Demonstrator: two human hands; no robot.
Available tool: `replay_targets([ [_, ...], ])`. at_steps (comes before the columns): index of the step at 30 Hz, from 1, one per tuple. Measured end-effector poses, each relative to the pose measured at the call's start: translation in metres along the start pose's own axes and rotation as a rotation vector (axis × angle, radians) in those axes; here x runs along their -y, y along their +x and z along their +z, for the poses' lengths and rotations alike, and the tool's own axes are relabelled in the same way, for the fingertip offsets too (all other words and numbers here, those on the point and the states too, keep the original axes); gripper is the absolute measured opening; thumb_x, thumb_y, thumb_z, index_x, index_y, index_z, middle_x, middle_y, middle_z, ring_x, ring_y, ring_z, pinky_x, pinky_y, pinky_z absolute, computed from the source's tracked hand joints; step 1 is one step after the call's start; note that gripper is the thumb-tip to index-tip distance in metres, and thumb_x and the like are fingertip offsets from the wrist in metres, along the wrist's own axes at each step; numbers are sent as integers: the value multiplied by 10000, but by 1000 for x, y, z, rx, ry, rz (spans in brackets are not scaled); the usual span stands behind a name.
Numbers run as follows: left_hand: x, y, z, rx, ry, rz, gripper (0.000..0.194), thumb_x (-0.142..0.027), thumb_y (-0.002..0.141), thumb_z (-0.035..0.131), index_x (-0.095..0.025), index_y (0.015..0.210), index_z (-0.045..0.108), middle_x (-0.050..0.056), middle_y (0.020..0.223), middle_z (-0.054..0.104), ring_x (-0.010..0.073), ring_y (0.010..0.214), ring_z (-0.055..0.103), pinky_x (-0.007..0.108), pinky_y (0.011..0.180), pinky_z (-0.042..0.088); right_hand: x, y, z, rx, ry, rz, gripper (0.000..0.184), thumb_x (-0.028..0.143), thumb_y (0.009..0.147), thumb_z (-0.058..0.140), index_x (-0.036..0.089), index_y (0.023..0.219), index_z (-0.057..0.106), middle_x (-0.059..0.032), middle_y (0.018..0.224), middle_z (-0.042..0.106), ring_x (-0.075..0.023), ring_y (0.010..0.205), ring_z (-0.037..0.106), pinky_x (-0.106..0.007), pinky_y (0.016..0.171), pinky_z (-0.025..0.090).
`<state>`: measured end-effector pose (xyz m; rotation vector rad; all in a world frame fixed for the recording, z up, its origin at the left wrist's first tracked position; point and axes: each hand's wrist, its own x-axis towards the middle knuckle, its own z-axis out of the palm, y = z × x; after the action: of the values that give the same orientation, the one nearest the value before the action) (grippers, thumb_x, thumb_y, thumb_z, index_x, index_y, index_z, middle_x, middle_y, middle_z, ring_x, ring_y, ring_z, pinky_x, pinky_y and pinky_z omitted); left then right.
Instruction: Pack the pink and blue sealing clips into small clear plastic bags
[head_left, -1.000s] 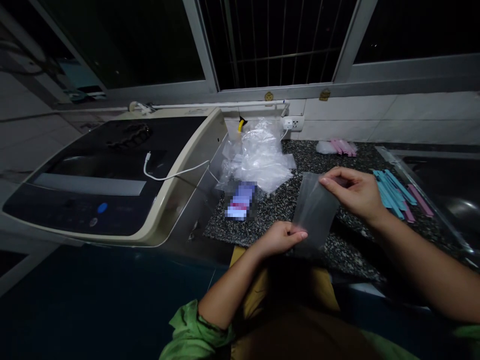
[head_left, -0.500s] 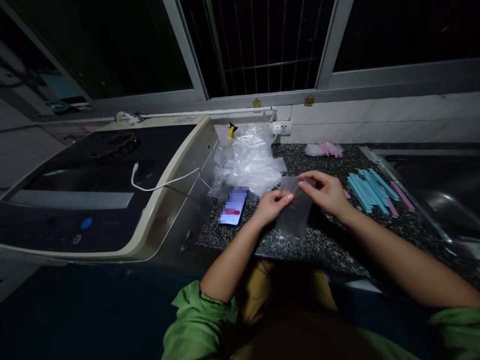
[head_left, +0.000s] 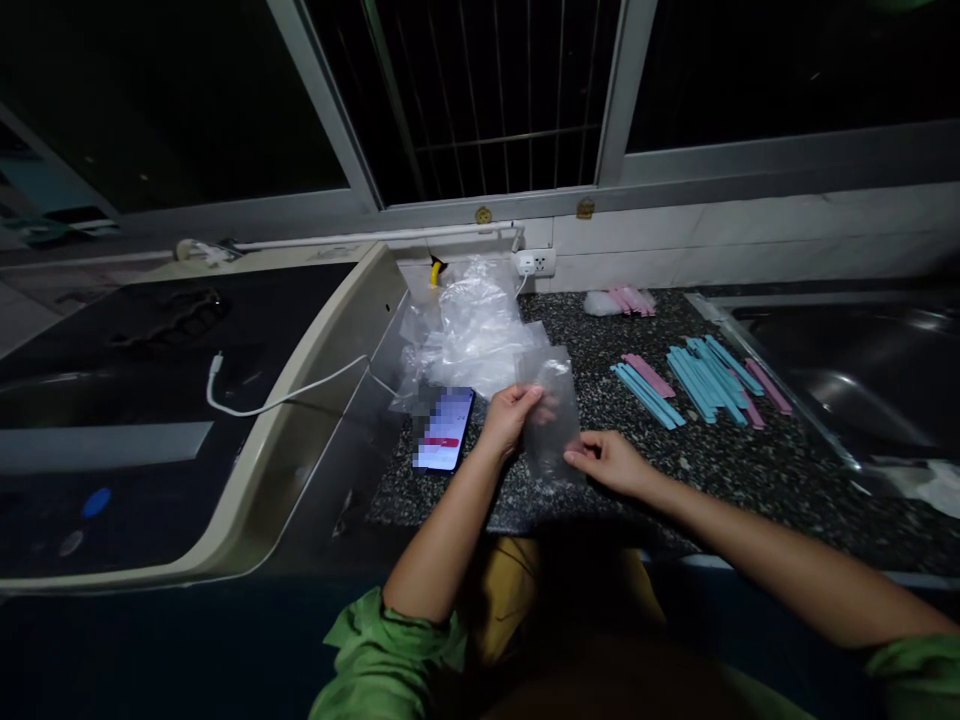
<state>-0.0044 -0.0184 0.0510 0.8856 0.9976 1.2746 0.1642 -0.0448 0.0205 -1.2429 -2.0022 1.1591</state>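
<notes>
Between my hands is a clear plastic bag, flat and upright above the counter's front part. My left hand pinches its left side, thumb in front and fingers showing through behind. My right hand grips the lower right edge between thumb and fingers. Behind the bag lies a crumpled heap of clear plastic bags. A lit phone rests just left of my left hand. Right of the bag are blue strips and a pink strip, lying in loose groups.
A washing machine stands at the left, a white cable across its lid. At the right is a metal sink. More pink strips in clear plastic lie by the wall, near a socket.
My right hand has moved from the bag's top down to its lower right edge. More blue and pink strips now show beside it. The view has shifted to the right.
</notes>
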Motion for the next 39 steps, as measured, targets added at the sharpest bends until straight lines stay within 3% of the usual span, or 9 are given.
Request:
replay_targets([
  [7,16,3,-7,-60,0,-45,373,-452,491,744,-125,592,594,-5,536,601,99,491,492,237,539,385,-4,-1,2,39,-114,80,265,397,699,524,169,567,552,27,498,454,-95,484,379,-225,464,266],
  [10,19,2,-11,-97,95,9,339,-425,520,730,-127,554,572,-41,489,528,70,479,415,215,525,318,-8,1,-10,10,-162,69,305,458,712,519,174,650,610,4,547,545,-116,505,448,-236,480,312],
  [14,19,1,-14,-122,220,59,311,-410,566,700,-131,537,566,-51,479,482,69,496,378,213,519,270,-19,12,-60,-213,-307,49,313,456,745,496,189,766,657,-49,748,681,-176,661,586,-277,595,408],
  [17,19,1,-15,-119,257,60,304,-412,582,682,-134,535,568,-52,465,471,70,481,363,214,506,252,-25,21,-108,-417,-555,194,307,421,765,486,194,847,676,-62,769,691,-203,676,603,-292,584,397],
  [20,19,2,-15,-121,266,62,309,-420,577,680,-134,537,571,-51,460,477,69,470,362,213,498,247,-28,26,-142,-488,-805,376,334,418,793,456,197,894,686,-80,799,699,-232,718,607,-294,552,360],
  [22,19,2,-15,-115,259,63,314,-426,568,687,-134,545,575,-50,464,487,71,471,374,212,500,256,-30,28,-152,-469,-894,453,343,420,800,450,201,926,683,-87,867,701,-242,770,611,-291,550,346],
  [31,19,1,-17,-108,278,59,339,-449,573,689,-142,533,550,-55,463,461,72,474,371,214,508,266,-35,33,-144,-290,-1017,517,327,429,802,459,210,913,675,-82,897,698,-226,809,613,-274,548,345],
  [39,17,0,-15,-92,285,68,369,-485,547,693,-148,517,545,-46,466,470,78,486,370,216,511,274,-47,36,-148,-349,-1082,429,327,386,794,465,192,914,699,-114,857,701,-239,786,620,-296,563,377],
])
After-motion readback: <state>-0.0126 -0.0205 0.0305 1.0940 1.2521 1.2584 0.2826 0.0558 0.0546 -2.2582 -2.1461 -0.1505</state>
